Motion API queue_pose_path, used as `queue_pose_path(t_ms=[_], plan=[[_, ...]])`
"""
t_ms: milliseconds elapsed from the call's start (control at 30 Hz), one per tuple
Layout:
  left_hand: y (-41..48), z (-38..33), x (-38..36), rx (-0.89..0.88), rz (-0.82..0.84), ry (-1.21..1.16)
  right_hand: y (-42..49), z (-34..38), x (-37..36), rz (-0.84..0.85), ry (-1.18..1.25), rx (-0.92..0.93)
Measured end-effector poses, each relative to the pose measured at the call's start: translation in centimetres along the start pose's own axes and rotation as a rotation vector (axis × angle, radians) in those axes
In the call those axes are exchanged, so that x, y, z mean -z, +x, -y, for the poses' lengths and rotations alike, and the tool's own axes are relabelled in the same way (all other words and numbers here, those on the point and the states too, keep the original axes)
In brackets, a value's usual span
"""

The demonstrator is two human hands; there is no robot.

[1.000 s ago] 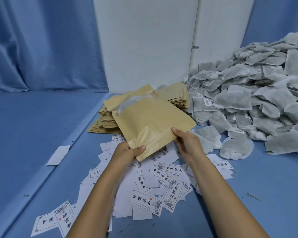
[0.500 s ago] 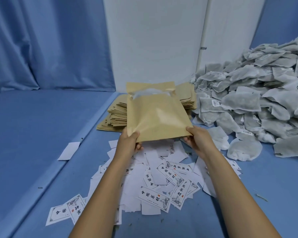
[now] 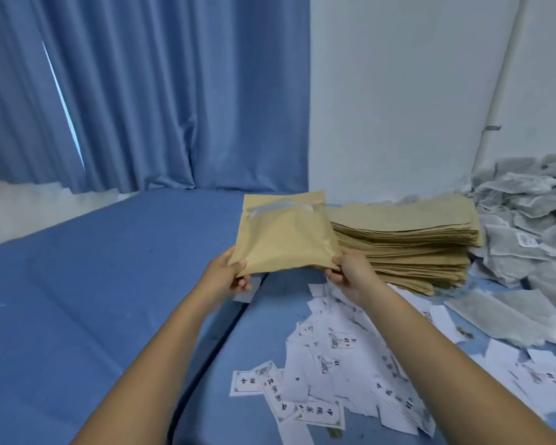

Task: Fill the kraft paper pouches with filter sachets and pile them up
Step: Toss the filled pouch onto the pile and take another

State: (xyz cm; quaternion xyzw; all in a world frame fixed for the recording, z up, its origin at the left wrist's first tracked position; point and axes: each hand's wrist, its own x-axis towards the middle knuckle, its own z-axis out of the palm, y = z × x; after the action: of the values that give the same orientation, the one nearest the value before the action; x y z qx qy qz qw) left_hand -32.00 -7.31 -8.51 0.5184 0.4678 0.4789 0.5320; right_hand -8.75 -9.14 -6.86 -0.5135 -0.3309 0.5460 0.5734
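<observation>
A kraft paper pouch [image 3: 283, 236] hangs above the blue surface, its open top turned away from me with white filter material showing in the mouth. My left hand [image 3: 227, 276] pinches its near left corner, and my right hand [image 3: 350, 273] pinches its near right corner. Just to the right lies a thick stack of flat kraft pouches [image 3: 408, 245]. A heap of grey-white filter sachets [image 3: 527, 226] fills the far right.
Loose white printed labels [image 3: 334, 374] are scattered over the blue surface in front of the stack. A seam [image 3: 219, 342] splits the blue surface [image 3: 93, 300] into two parts. Blue curtains [image 3: 158, 101] and a white wall [image 3: 398, 91] close the back.
Both hands have carried the pouch leftward, off the stack and towards the blue area at the left. The view has swung left, so the sachet heap now sits at the right edge.
</observation>
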Motion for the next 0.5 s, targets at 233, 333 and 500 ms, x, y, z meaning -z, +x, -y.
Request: queue_pose_path(t_ms=[233, 333, 500], plan=[[2.1, -2.7, 9.6, 0.037, -0.166, -0.285, 3.8, -1.2, -12.5, 0.076, 0.391, -0.076], [4.6, -5.5, 10.6, 0.025, -0.248, -0.412, 6.1, 1.0, -15.8, 0.301, 0.507, -0.176], [6.7, -4.1, 5.9, 0.156, -0.106, 0.204, 8.0, -1.6, -15.5, 0.382, -0.064, -0.177]])
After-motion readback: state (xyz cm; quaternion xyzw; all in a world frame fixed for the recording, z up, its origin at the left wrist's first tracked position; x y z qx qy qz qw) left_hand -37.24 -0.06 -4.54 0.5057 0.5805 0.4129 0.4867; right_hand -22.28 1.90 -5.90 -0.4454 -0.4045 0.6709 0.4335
